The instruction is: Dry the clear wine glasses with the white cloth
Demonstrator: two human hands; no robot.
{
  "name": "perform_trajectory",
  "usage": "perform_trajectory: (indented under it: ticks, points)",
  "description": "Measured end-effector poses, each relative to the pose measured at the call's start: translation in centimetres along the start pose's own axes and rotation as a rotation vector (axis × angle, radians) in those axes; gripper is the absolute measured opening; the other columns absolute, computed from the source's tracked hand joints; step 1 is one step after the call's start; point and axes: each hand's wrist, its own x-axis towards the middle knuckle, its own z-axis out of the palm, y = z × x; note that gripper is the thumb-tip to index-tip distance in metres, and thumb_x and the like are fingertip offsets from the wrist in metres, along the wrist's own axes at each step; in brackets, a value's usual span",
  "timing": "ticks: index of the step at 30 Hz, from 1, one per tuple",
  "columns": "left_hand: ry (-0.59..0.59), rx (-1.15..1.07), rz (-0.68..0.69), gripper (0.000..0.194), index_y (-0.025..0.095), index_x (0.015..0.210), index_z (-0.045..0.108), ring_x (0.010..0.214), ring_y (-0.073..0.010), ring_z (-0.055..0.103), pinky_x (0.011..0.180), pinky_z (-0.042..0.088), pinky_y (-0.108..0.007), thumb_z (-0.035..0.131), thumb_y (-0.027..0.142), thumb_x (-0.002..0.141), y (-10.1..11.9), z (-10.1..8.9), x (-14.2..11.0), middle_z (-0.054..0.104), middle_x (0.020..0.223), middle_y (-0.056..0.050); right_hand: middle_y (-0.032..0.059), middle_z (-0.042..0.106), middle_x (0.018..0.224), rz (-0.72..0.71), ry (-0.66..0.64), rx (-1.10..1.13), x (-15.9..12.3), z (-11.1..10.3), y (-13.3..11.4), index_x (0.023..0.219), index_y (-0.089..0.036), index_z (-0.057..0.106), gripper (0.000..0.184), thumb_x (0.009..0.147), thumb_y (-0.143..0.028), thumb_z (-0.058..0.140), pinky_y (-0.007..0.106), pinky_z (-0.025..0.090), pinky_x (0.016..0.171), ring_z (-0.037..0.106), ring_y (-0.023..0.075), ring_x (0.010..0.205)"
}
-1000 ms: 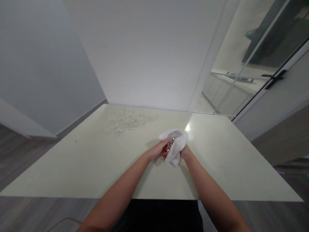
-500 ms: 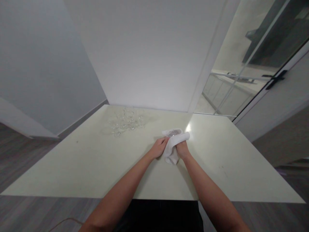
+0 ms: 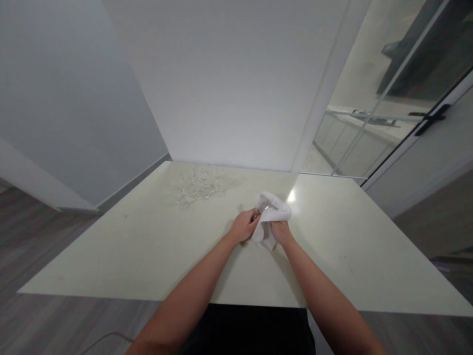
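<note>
Head cam: clamping a shiny clear glass (image 3: 255, 216) in the left hand (image 3: 243, 225), mostly buried in a white cloth (image 3: 271, 213) bunched up by the right hand (image 3: 281, 230). Holding both close together over the pale tabletop (image 3: 140, 246). Can't tell the glass's full shape. Got more clear glassware (image 3: 201, 187) clustered back left.

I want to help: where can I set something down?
Bare, marks aside: the table between glassware and near left corner, and right of the right hand. Crowded: around that glassware, far left, and the middle, with left hand and white cloth.
</note>
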Motion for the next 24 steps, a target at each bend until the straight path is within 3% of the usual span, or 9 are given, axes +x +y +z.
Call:
perform_trajectory:
  ticks: [7,12,15,19,21,24]
  points:
    - [0.053,0.232,-0.101,0.030,0.019,0.092,0.064,0.068,-0.0172,0.058,0.060,0.035,-0.026,0.043,0.041,0.090,0.2,-0.8,-0.2,0.067,0.075,-0.003,0.0097,0.069,0.108,0.051,0.130,0.013,0.0,0.2,-0.9,0.095,-0.018,0.068,0.036,0.074,-0.046,0.059,0.045,0.042,0.104,0.059,0.0277,0.112]
    - [0.146,0.246,-0.158,0.041,0.021,0.095,0.062,0.065,-0.0167,0.059,0.058,0.035,-0.026,0.042,0.056,0.090,0.3,-1.2,-0.2,0.064,0.070,-0.001,0.0076,0.070,0.106,0.113,0.233,0.092,0.5,0.0,-0.3,0.097,-0.018,0.066,0.034,0.075,-0.043,0.062,0.041,0.043,0.100,0.061,0.0242,0.107]
    - [0.198,0.280,-0.083,0.048,0.021,0.106,0.059,0.068,-0.0172,0.060,0.067,0.040,-0.027,0.049,0.062,0.084,0.4,-1.6,-0.2,0.064,0.070,0.000,0.0049,0.072,0.095,0.231,0.228,0.261,0.7,0.4,-0.3,0.094,-0.019,0.063,0.034,0.071,-0.043,0.066,0.036,0.049,0.088,0.065,0.0220,0.094]
    - [0.327,0.391,0.085,0.059,0.017,0.122,0.054,0.090,-0.0214,0.062,0.092,0.038,-0.037,0.056,0.061,0.082,0.4,-1.9,-0.1,0.067,0.094,-0.007,0.0035,0.072,0.084,0.376,0.116,0.516,0.6,1.1,-0.9,0.088,-0.019,0.061,0.036,0.073,-0.052,0.059,0.034,0.053,0.077,0.067,0.0215,0.082]
    - [0.335,0.435,0.125,0.061,0.016,0.126,0.052,0.097,-0.0230,0.060,0.097,0.035,-0.040,0.054,0.060,0.084,0.4,-2.0,-0.2,0.066,0.103,-0.010,0.0038,0.072,0.083,0.394,0.034,0.566,0.5,1.1,-1.2,0.090,-0.018,0.062,0.043,0.075,-0.057,0.053,0.034,0.054,0.075,0.068,0.0212,0.080]
    - [0.288,0.480,0.179,0.062,0.017,0.129,0.051,0.103,-0.0246,0.057,0.101,0.033,-0.042,0.052,0.060,0.084,0.5,-2.1,-0.4,0.064,0.106,-0.011,0.0028,0.072,0.085,0.375,0.031,0.504,0.2,0.9,-1.3,0.095,-0.019,0.060,0.044,0.075,-0.057,0.056,0.032,0.054,0.073,0.067,0.0197,0.079]
